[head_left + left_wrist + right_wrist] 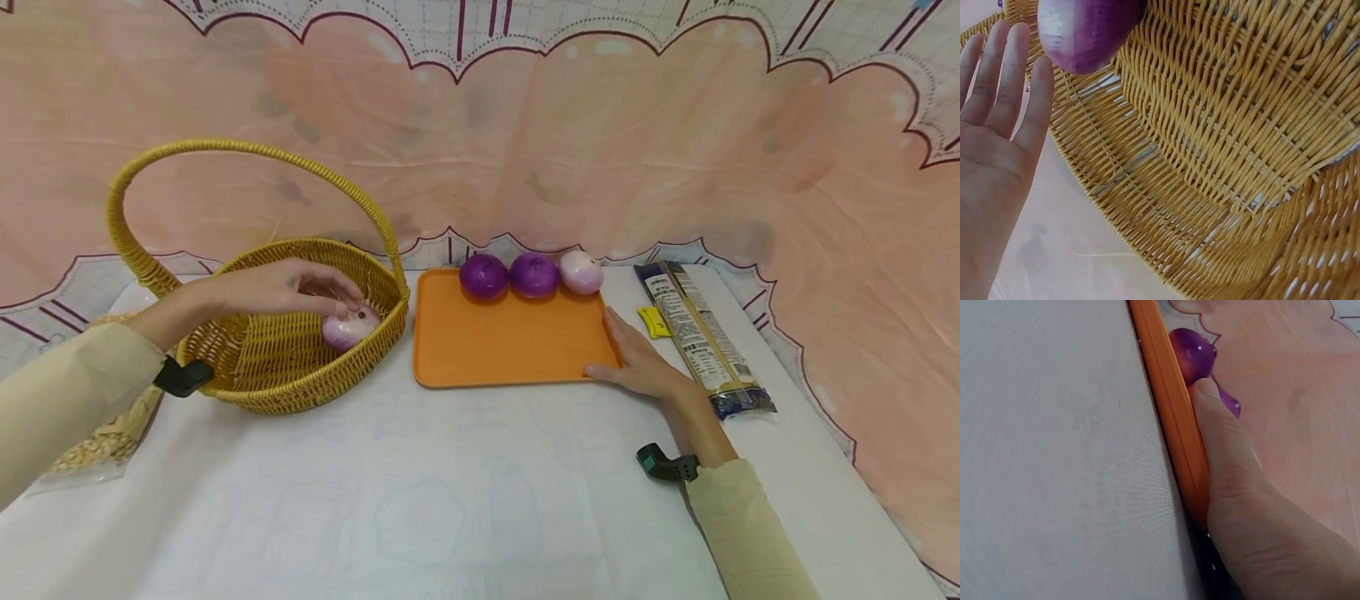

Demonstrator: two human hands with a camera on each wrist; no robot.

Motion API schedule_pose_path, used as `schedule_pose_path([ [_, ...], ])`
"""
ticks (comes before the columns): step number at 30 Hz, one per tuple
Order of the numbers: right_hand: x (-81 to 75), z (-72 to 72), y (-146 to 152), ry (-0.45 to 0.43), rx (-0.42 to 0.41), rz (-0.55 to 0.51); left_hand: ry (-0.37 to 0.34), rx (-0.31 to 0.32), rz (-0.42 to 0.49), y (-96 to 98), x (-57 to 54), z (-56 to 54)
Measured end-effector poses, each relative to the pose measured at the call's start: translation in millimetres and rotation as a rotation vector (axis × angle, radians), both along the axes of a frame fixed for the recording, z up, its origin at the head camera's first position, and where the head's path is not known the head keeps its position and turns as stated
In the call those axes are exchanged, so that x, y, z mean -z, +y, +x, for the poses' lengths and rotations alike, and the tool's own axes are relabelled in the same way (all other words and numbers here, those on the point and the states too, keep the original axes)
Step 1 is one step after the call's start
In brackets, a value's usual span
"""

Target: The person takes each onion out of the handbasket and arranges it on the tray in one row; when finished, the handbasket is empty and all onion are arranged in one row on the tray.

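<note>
My left hand [296, 287] reaches into a yellow wicker basket [300, 398]; its fingertips are at a pale purple onion [351, 329] at the basket's right end. In the left wrist view the fingers of the left hand [997, 125] are straight, beside the onion [1085, 37] and not curled round it. On the right, my right hand [633, 354] touches the near right corner of an orange tray [502, 342], thumb along its front rim, fingers up its side. Two dark purple onions [483, 277] and a paler onion [581, 272] sit in a row along the tray's back edge.
A long printed packet [705, 337] lies right of the tray, with a small yellow packet [655, 322] beside it. Partly hidden behind the left sleeve is a clear bag [97, 450] of pale pieces. The basket's tall handle [247, 148] arches over the left forearm's far side.
</note>
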State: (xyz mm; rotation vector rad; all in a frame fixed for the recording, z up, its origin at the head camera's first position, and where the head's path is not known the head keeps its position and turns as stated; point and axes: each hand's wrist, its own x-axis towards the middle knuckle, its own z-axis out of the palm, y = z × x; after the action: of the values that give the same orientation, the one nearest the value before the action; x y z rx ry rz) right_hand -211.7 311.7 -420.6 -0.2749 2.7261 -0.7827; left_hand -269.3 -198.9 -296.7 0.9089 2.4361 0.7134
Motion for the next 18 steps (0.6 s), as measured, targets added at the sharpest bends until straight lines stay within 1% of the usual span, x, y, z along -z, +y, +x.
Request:
schedule_pose_path([
  [8, 1.9, 0.3, 0, 0.013, 0.001, -0.009, 0.005, 0.039, -0.032, 2.7, 7.4, -13.4],
  [11, 1.3, 0.5, -1, 0.014, 0.005, -0.006, -0.016, 0.047, -0.044, 4.2, 9.1, -15.7],
  [18, -0.1, -0.1, 0, 0.000, 0.027, -0.015, -0.061, 0.113, -0.066, 6.8, 10.9, -18.2],
])
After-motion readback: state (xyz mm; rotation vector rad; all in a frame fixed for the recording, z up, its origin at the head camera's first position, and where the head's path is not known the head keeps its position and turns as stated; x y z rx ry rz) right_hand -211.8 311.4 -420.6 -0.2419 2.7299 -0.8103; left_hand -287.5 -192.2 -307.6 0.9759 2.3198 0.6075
